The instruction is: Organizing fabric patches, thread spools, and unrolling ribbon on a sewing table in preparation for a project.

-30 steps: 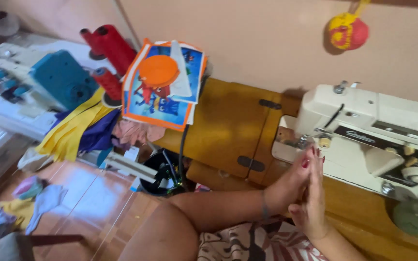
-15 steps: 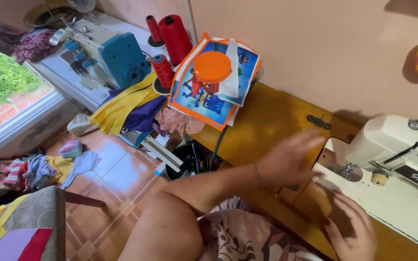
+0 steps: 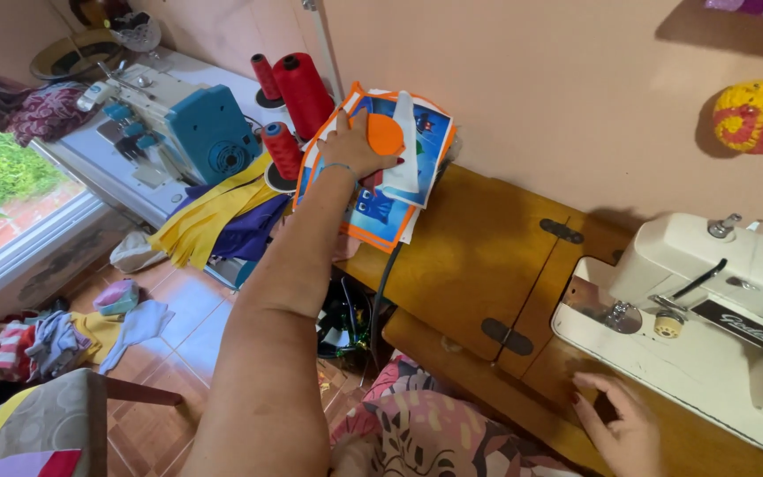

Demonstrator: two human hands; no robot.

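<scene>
Left hand: the left hand (image 3: 357,144) is stretched out and laid with fingers spread on a stack of fabric pieces (image 3: 380,181); a closed grip cannot be told.
Fabric pieces: blue, white and orange, piled at the far left end of the wooden table (image 3: 479,265), against the wall.
Right hand: the right hand (image 3: 622,424) is rested open and empty on the table's near edge, just beside the white sewing machine (image 3: 708,309).
Thread: 3 red spools (image 3: 298,93) are stood left of the table.
</scene>
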